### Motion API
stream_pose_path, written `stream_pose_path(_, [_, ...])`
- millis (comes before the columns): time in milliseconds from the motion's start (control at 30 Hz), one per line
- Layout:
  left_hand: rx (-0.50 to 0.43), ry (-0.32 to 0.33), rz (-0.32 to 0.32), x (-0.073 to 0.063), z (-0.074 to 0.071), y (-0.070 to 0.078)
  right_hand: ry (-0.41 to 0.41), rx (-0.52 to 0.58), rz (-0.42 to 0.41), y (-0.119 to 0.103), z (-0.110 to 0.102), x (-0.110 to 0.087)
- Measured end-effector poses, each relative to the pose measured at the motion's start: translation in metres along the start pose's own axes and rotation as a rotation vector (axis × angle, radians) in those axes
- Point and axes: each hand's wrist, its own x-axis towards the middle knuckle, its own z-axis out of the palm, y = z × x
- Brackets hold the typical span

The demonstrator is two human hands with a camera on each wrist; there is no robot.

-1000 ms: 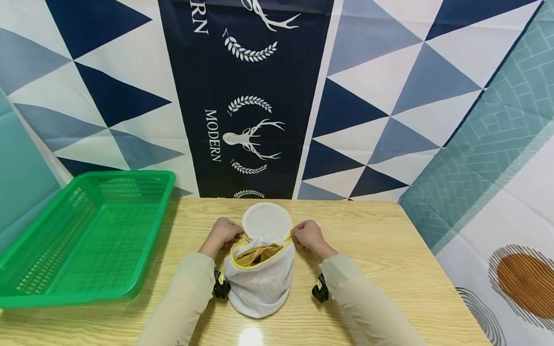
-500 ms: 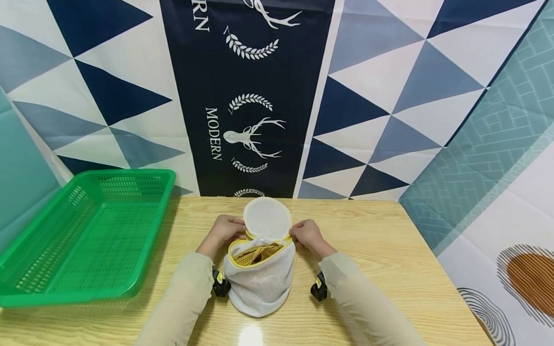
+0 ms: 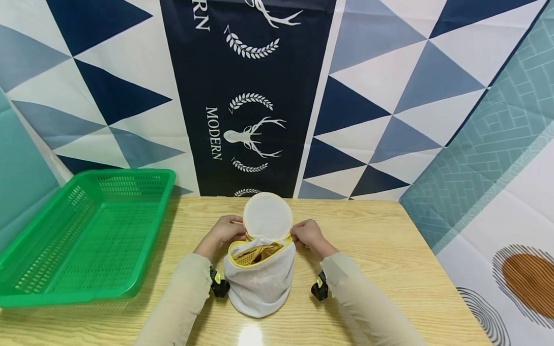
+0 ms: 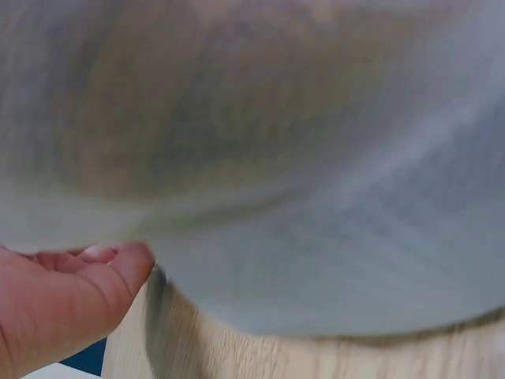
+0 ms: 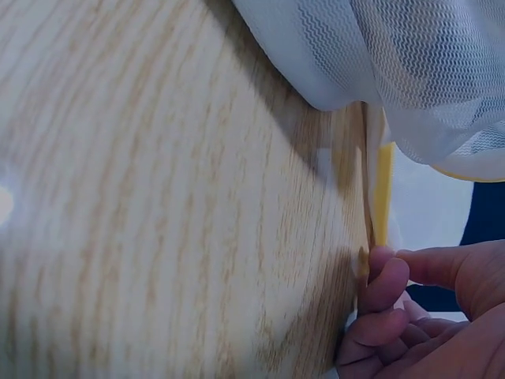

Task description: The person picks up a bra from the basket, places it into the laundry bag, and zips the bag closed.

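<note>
A white mesh laundry bag (image 3: pixel 261 291) with yellow trim stands on the table between the hands. Its round white flap (image 3: pixel 267 217) is folded back at the far side, and through the opening something yellow-brown with small holes (image 3: pixel 250 256) shows inside. At the left end of the trim, my left hand (image 3: pixel 225 230) pinches the bag's edge; in the left wrist view the mesh hides part of those fingers (image 4: pixel 118 276). My right hand (image 3: pixel 307 234) pinches the yellow trim (image 5: pixel 383 193) on the opposite side between thumb and forefinger.
A green plastic basket (image 3: pixel 138 279) with perforated sides sits at the left of the wooden table (image 3: pixel 381 271). Behind the table's back edge hangs a patterned cloth (image 3: pixel 348 114). A black camera is strapped to each wrist.
The round flap has shifted slightly up and away, showing more fully. My left hand's fingers have moved a little along the edge; the right hand has barely moved.
</note>
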Motion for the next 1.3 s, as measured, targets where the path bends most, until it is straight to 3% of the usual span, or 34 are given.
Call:
stream_pose_path(300, [-0.046, -0.055, 0.026, -0.002, -0.003, 0.002, -0.006, 0.068, -0.01, 0.001, 0.002, 0.007])
stream_pose_path(733, [-0.013, -0.021, 0.06, -0.008, -0.008, 0.009, -0.004, 0.269, -0.054, -0.007, -0.001, 0.002])
stream_pose_path(1100, [0.004, 0.021, 0.071, -0.013, -0.015, 0.011, 0.049, 0.316, -0.071, -0.015, -0.002, -0.003])
stream_pose_path(1300, [-0.004, 0.017, 0.109, -0.015, -0.019, 0.011, 0.074, 0.364, -0.156, -0.018, -0.002, -0.007])
